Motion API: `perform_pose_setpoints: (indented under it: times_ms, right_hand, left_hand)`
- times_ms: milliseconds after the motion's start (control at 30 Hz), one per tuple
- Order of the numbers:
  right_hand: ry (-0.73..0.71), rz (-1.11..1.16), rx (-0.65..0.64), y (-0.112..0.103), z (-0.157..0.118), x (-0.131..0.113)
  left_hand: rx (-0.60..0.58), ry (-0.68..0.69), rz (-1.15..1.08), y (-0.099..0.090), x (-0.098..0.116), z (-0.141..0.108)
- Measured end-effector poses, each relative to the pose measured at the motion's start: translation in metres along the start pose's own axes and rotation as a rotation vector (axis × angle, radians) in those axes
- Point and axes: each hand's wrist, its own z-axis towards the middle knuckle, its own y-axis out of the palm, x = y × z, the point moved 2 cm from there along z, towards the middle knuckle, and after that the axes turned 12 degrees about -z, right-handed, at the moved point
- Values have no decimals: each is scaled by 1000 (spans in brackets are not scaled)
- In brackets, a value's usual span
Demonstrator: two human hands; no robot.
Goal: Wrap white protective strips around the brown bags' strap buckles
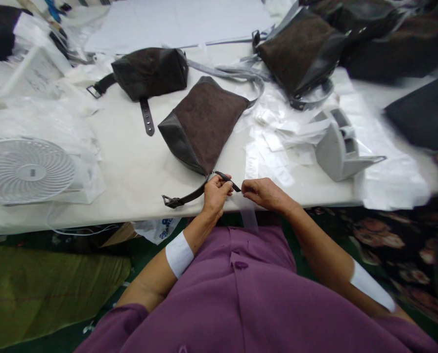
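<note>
A dark brown suede and black leather bag (211, 117) lies on the table in front of me. My left hand (216, 195) is closed on its thin dark zipper pull (230, 181), at the bag's near corner. Beside that hand, a leather strap (191, 196) with a metal buckle reaches out to the left. My right hand (261, 192) is pinched closed just right of the pull's tip. From its fingers a translucent plastic strip (249, 218) appears to hang over the table edge; the grip itself is partly hidden.
Small clear plastic sleeves (274, 132) lie right of the bag, near a grey tape dispenser (338, 147). Another bag (151, 73) sits behind to the left, and more bags (303, 54) at the back right. A white fan (31, 171) stands at the left.
</note>
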Motion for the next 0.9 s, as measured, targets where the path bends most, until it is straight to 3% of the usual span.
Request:
perform_pose_setpoints:
  times_ms: [900]
  right_hand:
    - [-10, 41, -21, -5, 38, -16]
  left_hand:
    - [49, -71, -39, -17, 5, -4]
